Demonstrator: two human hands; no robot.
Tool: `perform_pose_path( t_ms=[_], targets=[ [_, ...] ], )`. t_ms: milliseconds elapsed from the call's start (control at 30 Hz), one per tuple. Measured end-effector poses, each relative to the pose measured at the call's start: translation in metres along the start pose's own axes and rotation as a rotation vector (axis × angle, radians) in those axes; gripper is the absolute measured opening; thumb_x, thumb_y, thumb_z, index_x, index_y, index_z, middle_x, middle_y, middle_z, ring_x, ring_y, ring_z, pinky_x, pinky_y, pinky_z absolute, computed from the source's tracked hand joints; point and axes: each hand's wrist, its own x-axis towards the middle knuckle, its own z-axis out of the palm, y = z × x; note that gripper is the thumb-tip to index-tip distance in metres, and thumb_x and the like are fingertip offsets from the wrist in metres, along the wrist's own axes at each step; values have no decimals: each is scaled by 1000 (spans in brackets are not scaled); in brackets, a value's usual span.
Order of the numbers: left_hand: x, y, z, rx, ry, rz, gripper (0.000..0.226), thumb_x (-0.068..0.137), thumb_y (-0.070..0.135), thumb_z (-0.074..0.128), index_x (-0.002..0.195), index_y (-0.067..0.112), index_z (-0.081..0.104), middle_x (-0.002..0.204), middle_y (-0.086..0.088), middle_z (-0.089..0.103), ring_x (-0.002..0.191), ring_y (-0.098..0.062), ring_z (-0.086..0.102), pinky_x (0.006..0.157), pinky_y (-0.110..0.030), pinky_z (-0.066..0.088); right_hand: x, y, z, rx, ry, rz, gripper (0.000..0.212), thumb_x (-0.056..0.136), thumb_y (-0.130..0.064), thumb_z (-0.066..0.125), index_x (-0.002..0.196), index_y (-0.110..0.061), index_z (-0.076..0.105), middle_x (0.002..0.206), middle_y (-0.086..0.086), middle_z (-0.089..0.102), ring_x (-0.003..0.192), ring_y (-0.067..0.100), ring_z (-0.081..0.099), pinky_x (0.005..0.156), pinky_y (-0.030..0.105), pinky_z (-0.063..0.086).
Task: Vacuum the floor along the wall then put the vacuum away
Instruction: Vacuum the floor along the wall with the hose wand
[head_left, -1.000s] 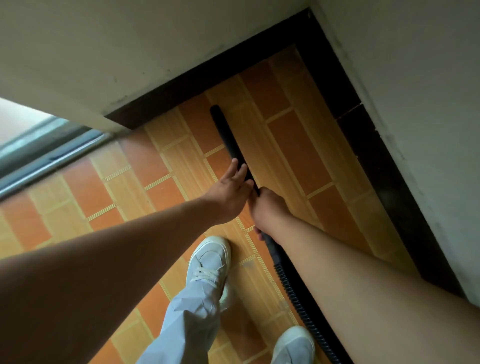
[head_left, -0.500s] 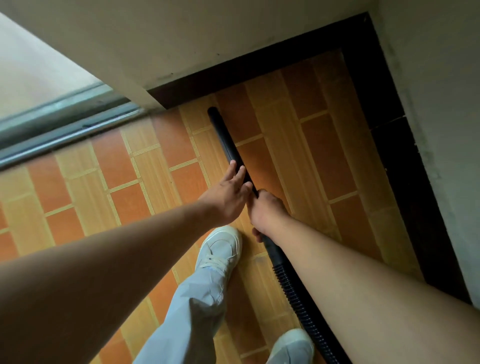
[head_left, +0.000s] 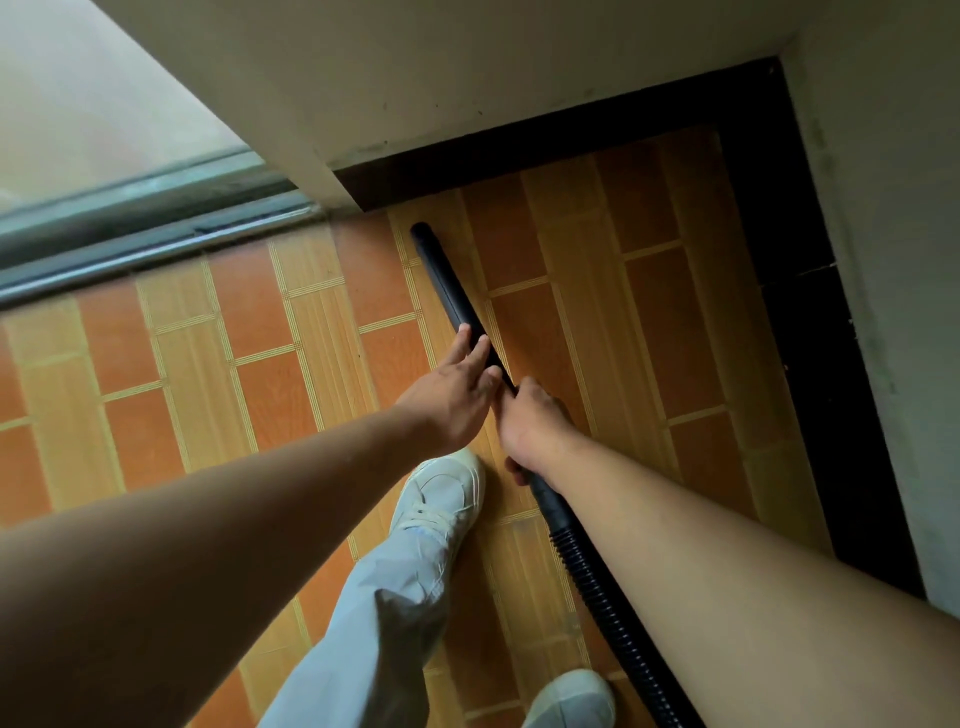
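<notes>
A black vacuum wand (head_left: 445, 280) slants over the orange tiled floor (head_left: 623, 322), its tip close to the dark baseboard (head_left: 519, 161) below the far wall. My left hand (head_left: 452, 392) lies against the wand's middle with fingers stretched along it. Just behind it, my right hand (head_left: 530, 421) grips the wand where the ribbed black hose (head_left: 597, 597) begins. The hose runs back under my right forearm and out of the frame's bottom edge.
A second wall with dark baseboard (head_left: 810, 332) stands on the right and forms a corner. A metal sliding-door track (head_left: 145, 234) crosses the left side. My white shoes (head_left: 441, 499) and light trousers are below the hands.
The wand's tip has slid left along the far baseboard, away from the right corner and toward the door track. My view shifted with it. Both hands keep their hold.
</notes>
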Motion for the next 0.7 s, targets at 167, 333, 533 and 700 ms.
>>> perform_pose_path(
  t_ms=[167,333,533,700],
  targets=[
    [5,4,3,-13,19,15,60,106,44,23,158,18,8,164,3,-13,150,-20,14,117,-30,17,-6,-1,-9,3,-4,20,50,104,-58,34,131,-17,43,112,15,62,89,41,73,65,50,64],
    [-4,0,12,-18,10,15,61,106,43,24,158,17,6,164,2,-14,151,-19,11,117,-28,15,-15,4,-2,45,-12,23,49,105,-54,32,127,-13,44,109,16,63,63,33,67,56,43,61],
    [4,1,-3,-7,29,-1,59,107,42,24,158,18,7,164,2,-12,151,-19,10,117,-28,13,-2,-10,1,19,20,35,41,106,-45,42,122,-7,45,113,21,66,88,43,72,74,56,63],
    [11,10,-7,-8,30,9,58,107,40,24,158,17,6,165,2,-11,151,-19,8,117,-27,12,5,-10,1,25,30,37,34,99,-13,58,128,-4,43,123,24,64,95,35,62,92,56,58]
  ],
)
